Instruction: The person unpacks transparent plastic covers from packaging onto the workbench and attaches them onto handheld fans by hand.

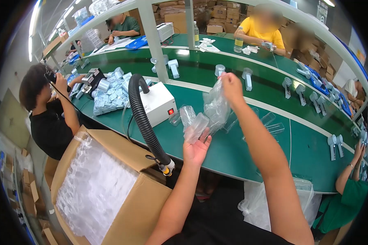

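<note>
My right hand [232, 89] is raised above the bench, its fingers pinched on the top of a thin clear plastic bag [216, 107] that hangs down. Below it, my left hand [197, 149] is turned palm up, with its fingers curled around a clear plastic part [198, 127] at the bag's lower left. Another clear plastic part [187, 115] is just behind that one; whether it is in the bag I cannot tell. More clear rectangular parts [275, 128] lie on the green bench [229, 157] to the right.
A white box [155, 104] with a red switch and a black flexible hose [141, 122] stand left. An open carton [151, 196] of clear bags is at lower left. Grey-blue handheld units [286, 87] sit along the conveyor [270, 96]. Co-workers sit around, one in black [49, 126] nearby.
</note>
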A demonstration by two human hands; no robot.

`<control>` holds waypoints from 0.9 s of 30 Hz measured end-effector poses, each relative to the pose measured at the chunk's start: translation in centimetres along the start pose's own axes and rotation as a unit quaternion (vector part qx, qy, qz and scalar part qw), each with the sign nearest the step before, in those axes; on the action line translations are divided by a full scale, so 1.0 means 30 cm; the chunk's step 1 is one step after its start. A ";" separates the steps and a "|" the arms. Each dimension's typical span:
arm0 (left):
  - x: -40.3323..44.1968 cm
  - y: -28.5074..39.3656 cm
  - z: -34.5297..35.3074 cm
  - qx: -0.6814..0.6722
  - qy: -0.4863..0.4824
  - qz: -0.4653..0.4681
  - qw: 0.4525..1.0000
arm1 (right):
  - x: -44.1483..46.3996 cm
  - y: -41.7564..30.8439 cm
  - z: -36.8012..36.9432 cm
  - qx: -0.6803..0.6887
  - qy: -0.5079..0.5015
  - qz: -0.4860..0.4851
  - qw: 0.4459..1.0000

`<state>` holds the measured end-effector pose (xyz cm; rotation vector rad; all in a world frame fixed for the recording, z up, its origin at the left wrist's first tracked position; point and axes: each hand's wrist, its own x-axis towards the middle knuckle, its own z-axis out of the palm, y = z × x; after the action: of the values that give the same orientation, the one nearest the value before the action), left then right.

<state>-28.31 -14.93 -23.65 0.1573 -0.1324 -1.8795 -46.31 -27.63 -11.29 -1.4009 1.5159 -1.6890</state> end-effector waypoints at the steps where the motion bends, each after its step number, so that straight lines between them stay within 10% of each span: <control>1: -0.002 -0.001 -0.001 -0.002 0.003 0.005 1.000 | 0.013 -0.005 -0.006 0.059 0.009 -0.005 0.998; 4: 0.002 -0.012 0.016 0.009 0.005 0.014 1.000 | 0.089 -0.030 -0.044 0.170 0.136 -0.037 0.975; 7: -0.023 -0.027 0.083 0.095 0.037 0.048 0.994 | 0.079 -0.200 -0.053 -0.053 0.205 -0.182 0.960; 14: 0.002 -0.044 0.090 0.230 0.016 0.051 0.972 | 0.049 -0.043 0.159 -0.294 -0.470 -0.043 0.831; 27: 0.013 -0.010 0.090 0.187 0.040 -0.004 0.982 | -0.039 -0.041 0.269 -0.310 -0.425 -0.147 0.838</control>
<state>-29.19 -15.16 -21.05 0.4908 -0.4301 -1.8375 -38.37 -29.85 -11.65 -2.3785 1.3500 -0.4565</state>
